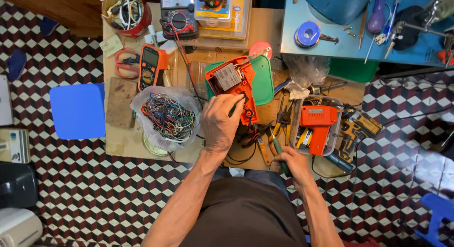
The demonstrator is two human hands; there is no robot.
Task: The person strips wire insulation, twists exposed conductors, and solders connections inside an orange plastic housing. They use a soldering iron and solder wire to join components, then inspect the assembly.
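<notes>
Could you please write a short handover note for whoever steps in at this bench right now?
Left hand: fingers on the opened orange tool casing, which lies partly on the green tray.
Right hand: gripping a green-handled screwdriver at the table's near edge.
Done: casing is open, insides exposed.
Left: work inside the casing; it is not closed.
Nearby: bag of coloured wires, a second orange tool in a tray.

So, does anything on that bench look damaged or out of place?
The orange soldering gun under the left hand lies opened, its transformer exposed. A matching intact gun sits in the tray. The right hand holds a green-handled screwdriver.
</notes>
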